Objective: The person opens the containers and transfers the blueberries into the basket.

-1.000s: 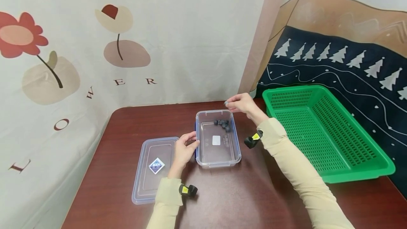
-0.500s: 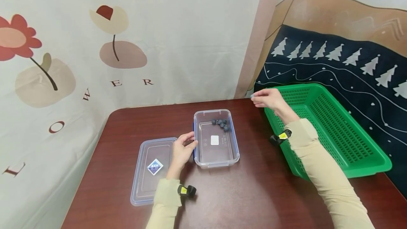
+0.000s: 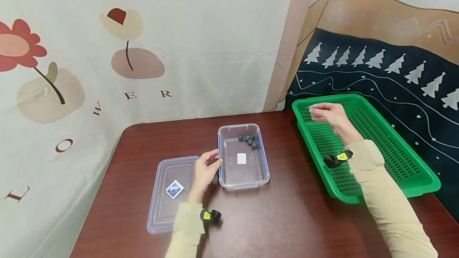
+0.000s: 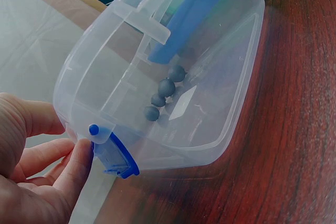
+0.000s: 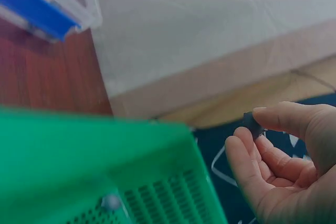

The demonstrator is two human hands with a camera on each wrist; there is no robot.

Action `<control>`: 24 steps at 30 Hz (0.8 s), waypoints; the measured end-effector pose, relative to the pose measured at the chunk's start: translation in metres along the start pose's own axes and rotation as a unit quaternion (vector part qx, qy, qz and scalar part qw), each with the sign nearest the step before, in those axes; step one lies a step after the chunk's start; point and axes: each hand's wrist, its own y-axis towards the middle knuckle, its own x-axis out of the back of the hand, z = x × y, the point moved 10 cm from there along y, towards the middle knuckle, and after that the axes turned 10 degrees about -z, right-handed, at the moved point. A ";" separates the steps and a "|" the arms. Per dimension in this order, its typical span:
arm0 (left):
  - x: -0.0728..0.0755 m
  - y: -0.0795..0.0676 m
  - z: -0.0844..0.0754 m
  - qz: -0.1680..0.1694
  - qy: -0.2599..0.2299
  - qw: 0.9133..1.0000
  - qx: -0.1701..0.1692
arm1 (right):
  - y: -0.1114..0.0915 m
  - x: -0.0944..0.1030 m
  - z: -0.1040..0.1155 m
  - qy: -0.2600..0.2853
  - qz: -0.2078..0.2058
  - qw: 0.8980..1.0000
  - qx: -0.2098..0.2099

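My right hand is over the far left part of the green basket, pinching a blueberry between thumb and fingertips. In the right wrist view another blueberry lies inside the basket. My left hand holds the left rim of a clear plastic container, its thumb and fingers at a blue latch in the left wrist view. Several blueberries sit in a cluster on the container's floor, toward the far right corner in the head view.
A clear lid with a blue diamond label lies flat on the brown table, left of the container and partly behind my left hand. A printed curtain hangs along the table's far edge.
My right hand has moved right, from above the container's far right corner to over the green basket, with the blueberry still pinched. The left hand stays at the container's rim.
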 end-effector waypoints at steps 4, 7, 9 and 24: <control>0.000 0.000 0.001 0.001 -0.001 1.000 0.001 | 0.004 0.012 -0.012 -0.027 -0.004 1.000 -0.009; 0.001 0.000 0.002 0.000 -0.003 1.000 -0.001 | 0.007 0.018 -0.027 -0.083 -0.004 0.996 -0.023; 0.001 0.000 0.001 0.000 -0.002 1.000 -0.004 | 0.009 0.023 -0.038 -0.113 -0.005 0.993 -0.041; 0.001 0.000 -0.001 -0.001 0.007 1.000 -0.003 | 0.020 0.040 -0.078 -0.153 -0.025 0.985 -0.081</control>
